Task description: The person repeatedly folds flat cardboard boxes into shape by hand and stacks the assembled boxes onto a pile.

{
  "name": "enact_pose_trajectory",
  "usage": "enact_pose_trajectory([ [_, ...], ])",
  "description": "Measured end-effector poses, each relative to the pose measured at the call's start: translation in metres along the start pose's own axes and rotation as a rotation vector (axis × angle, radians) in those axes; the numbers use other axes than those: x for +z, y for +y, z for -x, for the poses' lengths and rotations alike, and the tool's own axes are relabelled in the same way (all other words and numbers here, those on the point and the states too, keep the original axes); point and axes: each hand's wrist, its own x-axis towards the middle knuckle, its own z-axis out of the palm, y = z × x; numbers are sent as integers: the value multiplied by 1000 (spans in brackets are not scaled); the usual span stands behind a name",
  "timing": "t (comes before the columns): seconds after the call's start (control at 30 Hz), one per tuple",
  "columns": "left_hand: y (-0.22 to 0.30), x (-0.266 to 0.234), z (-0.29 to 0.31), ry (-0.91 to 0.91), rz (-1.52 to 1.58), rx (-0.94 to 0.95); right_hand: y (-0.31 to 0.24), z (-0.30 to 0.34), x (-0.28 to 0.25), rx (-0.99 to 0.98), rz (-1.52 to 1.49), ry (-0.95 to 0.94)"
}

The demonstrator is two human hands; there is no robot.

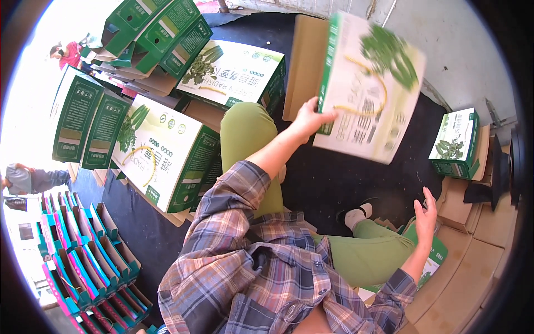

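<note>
My left hand (pixel 313 120) grips a white and green carton (pixel 356 83) by its lower left edge, fingers wrapped over the green side. The carton is raised and tilted above the dark ground sheet, slightly blurred. A yellow cord handle (pixel 384 92) loops across its printed face, and a brown flap (pixel 306 67) stands out on its left. My right hand (pixel 425 218) is lifted beside my right knee with fingers apart, holding nothing. Below it, partly hidden by my leg and arm, lies another green and white carton (pixel 434 259).
Matching cartons (pixel 158 147) and a tilted stack of green ones (pixel 161 36) stand at the left. Nested teal and pink boxes (pixel 89 250) fill the lower left. One small carton (pixel 455 139) sits by the wall at right, near plain brown cardboard (pixel 464 273). Two people appear at the far left.
</note>
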Motion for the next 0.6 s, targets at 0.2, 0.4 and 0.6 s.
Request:
enact_pose_trajectory([
  [0.2, 80, -35, -9, 203, 366, -38, 23, -4, 3, -33, -33, -23],
  [0.4, 107, -107, -23, 480, 400, -21, 26, -7, 5, 36, -80, -65],
  [0.6, 67, -193, -21, 691, 466, -163, 33, -4, 5, 128, -186, -121],
])
